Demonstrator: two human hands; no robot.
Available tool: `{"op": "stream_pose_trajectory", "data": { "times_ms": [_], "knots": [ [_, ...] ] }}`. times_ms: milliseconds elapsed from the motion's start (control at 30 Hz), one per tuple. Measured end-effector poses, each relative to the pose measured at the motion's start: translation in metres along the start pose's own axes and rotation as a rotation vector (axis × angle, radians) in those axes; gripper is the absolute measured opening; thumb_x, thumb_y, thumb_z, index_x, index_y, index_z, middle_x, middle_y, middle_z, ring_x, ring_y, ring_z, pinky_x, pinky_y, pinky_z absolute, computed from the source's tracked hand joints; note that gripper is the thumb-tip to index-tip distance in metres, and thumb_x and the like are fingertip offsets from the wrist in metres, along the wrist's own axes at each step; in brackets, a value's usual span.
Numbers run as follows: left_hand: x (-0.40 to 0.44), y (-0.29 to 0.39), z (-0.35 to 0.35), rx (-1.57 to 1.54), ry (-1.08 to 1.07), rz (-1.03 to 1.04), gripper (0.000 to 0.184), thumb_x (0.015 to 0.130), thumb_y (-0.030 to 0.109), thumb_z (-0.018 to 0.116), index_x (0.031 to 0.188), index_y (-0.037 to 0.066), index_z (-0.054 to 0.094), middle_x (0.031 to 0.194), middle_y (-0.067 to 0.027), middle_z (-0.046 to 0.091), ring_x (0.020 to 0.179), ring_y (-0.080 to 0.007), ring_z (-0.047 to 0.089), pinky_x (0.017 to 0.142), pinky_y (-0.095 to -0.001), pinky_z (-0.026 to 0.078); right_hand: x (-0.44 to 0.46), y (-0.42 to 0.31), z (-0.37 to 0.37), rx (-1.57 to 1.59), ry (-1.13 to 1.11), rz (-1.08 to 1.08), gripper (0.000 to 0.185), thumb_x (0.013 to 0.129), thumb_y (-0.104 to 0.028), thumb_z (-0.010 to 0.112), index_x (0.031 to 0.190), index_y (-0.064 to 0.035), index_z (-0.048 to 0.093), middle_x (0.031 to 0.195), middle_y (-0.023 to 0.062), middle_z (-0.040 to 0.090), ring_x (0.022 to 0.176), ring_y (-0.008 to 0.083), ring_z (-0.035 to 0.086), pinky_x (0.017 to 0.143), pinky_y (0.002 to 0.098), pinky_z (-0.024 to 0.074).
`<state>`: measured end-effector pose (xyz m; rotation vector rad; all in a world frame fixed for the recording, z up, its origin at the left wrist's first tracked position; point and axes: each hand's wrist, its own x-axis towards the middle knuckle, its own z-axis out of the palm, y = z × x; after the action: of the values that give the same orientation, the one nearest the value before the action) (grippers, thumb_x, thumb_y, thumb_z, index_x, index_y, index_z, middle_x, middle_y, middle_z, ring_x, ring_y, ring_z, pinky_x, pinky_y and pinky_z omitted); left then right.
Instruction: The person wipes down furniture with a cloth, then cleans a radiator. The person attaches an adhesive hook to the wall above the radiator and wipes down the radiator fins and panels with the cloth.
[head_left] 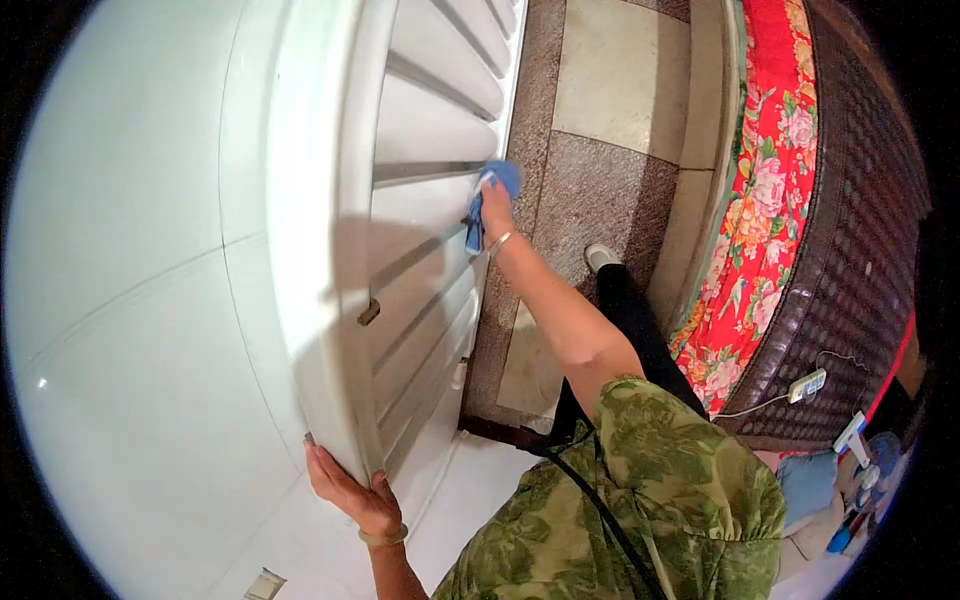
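Note:
A white radiator (pixel 430 120) with upright slatted sections stands along the tiled wall. My right hand (pixel 496 212) is closed on a blue cloth (pixel 505 178), which is bunched against the radiator's lower front near the floor. At the near end, my left hand (pixel 352 495) grips the radiator's top edge, fingers on the wall side and thumb on the front. A small valve or plug (pixel 369 312) sticks out of the radiator's front face.
Pale wall tiles (pixel 130 200) rise on the left. Patterned floor tiles (pixel 610 190) run beside the radiator. To the right lies a bed with a red floral cloth (pixel 765 190) and a dark woven mat (pixel 860 200); a corded power strip (pixel 806 386) rests on it. My shoe (pixel 600 257) is on the floor.

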<state>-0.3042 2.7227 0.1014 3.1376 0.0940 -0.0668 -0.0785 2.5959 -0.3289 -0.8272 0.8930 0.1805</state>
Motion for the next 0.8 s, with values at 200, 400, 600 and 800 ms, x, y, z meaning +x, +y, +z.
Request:
{"op": "stream_pose_trajectory", "data": {
  "times_ms": [200,400,600,800],
  "knots": [
    [0.002,0.0,0.008,0.024,0.061,-0.004,0.064,0.098,0.036,0.042,0.146,-0.003,0.025,0.15,-0.0214,0.025,0.138,-0.0372,0.025,0.113,-0.0474,0.019,-0.12,-0.057,0.029,-0.234,0.026,-0.249,0.046,0.098,-0.023,0.043,0.14,-0.0058,0.04,0.146,0.0178,0.036,0.135,0.0322,0.033,0.112,0.0398,0.0245],
    [-0.001,0.006,0.0,0.057,0.086,0.026,0.065,0.096,0.038,0.046,0.145,0.0,0.029,0.151,-0.0186,0.026,0.138,-0.0352,0.026,0.113,-0.0467,0.02,-0.258,-0.144,0.054,-0.362,-0.347,-1.05,0.046,0.096,-0.026,0.041,0.139,-0.0089,0.044,0.147,0.0183,0.032,0.137,0.0343,0.027,0.113,0.047,0.0178],
    [0.003,0.006,0.007,0.065,0.095,0.019,0.065,0.096,0.04,0.045,0.145,-0.001,0.03,0.15,-0.0185,0.026,0.137,-0.035,0.026,0.111,-0.0458,0.023,-0.122,-0.123,0.063,-0.298,-0.044,-0.968,0.046,0.096,-0.023,0.035,0.137,-0.0034,0.044,0.148,0.0184,0.03,0.137,0.0355,0.025,0.114,0.044,0.0176],
    [0.004,0.004,0.007,0.074,0.092,0.001,0.067,0.097,0.044,0.044,0.145,-0.001,0.03,0.149,-0.0193,0.026,0.137,-0.0355,0.026,0.11,-0.0457,0.024,0.028,-0.065,0.037,-0.066,-0.06,-0.294,0.048,0.1,-0.028,0.033,0.14,-0.0008,0.039,0.143,0.0234,0.037,0.133,0.035,0.033,0.112,0.0387,0.0223]
  ]
}}
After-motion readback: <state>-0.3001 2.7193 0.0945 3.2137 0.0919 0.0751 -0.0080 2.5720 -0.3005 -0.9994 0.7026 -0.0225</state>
